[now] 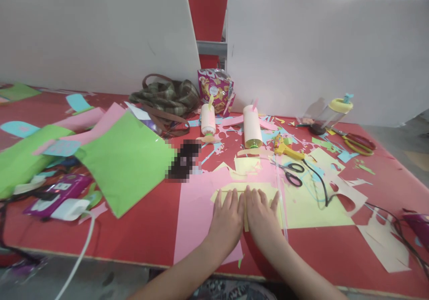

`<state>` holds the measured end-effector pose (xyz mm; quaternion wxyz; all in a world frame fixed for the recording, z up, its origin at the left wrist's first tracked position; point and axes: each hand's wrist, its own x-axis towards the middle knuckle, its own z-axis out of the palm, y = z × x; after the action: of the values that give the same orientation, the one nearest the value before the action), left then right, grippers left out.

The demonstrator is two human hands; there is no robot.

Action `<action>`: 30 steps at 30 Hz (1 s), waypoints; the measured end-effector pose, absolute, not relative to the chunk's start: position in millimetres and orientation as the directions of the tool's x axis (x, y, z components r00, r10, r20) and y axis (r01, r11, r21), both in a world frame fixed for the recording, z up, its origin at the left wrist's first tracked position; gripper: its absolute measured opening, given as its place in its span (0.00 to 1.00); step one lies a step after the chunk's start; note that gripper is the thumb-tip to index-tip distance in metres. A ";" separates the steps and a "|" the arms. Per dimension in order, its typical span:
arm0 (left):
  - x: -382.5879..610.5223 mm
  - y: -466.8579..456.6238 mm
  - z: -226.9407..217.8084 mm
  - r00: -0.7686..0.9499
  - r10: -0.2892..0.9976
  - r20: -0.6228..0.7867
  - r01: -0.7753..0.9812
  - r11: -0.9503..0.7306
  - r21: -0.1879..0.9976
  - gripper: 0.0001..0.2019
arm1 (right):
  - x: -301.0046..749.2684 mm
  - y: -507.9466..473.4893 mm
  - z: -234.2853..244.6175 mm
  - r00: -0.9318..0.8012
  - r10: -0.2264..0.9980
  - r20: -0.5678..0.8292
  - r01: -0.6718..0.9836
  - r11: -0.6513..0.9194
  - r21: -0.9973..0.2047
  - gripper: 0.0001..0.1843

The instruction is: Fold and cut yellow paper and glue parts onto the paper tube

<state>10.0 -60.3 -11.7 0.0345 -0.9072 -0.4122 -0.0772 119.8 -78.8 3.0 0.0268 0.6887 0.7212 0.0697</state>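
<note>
Both my hands press side by side on a pale yellow piece of paper (234,187) near the table's front edge. My left hand (227,219) lies flat, fingers stretched forward. Beside it, thumbs almost touching, my right hand (263,215) is flat too, with its little finger spread outward. Under the yellow piece is a pink sheet (191,219). A thin clear strip (284,215) runs just right of my right hand. Further right lies a larger pale yellow sheet (315,217), with black-handled scissors (293,175) at its upper edge. What my palms cover is hidden.
Behind my hands stand two paper-wrapped bottles (208,119) among coloured scraps. A yellow glue gun (288,150) trails a black cord. Green sheets (130,161) and a purple power strip (60,192) lie left. A plaid bag (170,96) and snack packet (216,90) sit behind.
</note>
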 end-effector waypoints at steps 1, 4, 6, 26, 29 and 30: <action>10.6 -59.9 -10.6 0.643 0.746 0.173 0.756 -0.654 0.010 0.21 | 120.1 -78.0 2.9 -0.051 0.997 0.057 0.989 0.042 0.139 0.26; 12.7 -58.0 -7.9 0.617 0.767 0.175 0.774 -0.632 0.041 0.22 | 121.1 -76.8 3.7 -0.039 0.998 0.047 0.988 0.031 0.153 0.25; 14.1 -56.8 -7.0 0.601 0.782 0.166 0.785 -0.616 0.060 0.22 | 121.2 -77.1 4.1 -0.042 0.998 0.054 0.987 0.033 0.158 0.25; -3.5 -64.9 -0.7 0.673 0.733 0.099 0.731 -0.679 0.062 0.22 | 118.1 -102.4 -2.7 -0.086 0.993 0.083 0.994 0.081 0.069 0.23; -0.5 -64.0 0.9 0.672 0.733 0.102 0.731 -0.679 0.068 0.22 | 117.5 -98.6 1.4 -0.091 0.989 0.119 0.993 0.081 0.091 0.23; 0.8 -64.4 0.3 0.668 0.737 0.102 0.735 -0.675 0.068 0.21 | 117.6 -97.6 1.8 -0.094 0.988 0.124 0.991 0.081 0.102 0.23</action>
<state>0.8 -64.4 0.3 -0.0104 -0.9132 -0.4030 -0.0603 117.6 -97.6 1.8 -0.0114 0.6730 0.7352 0.0798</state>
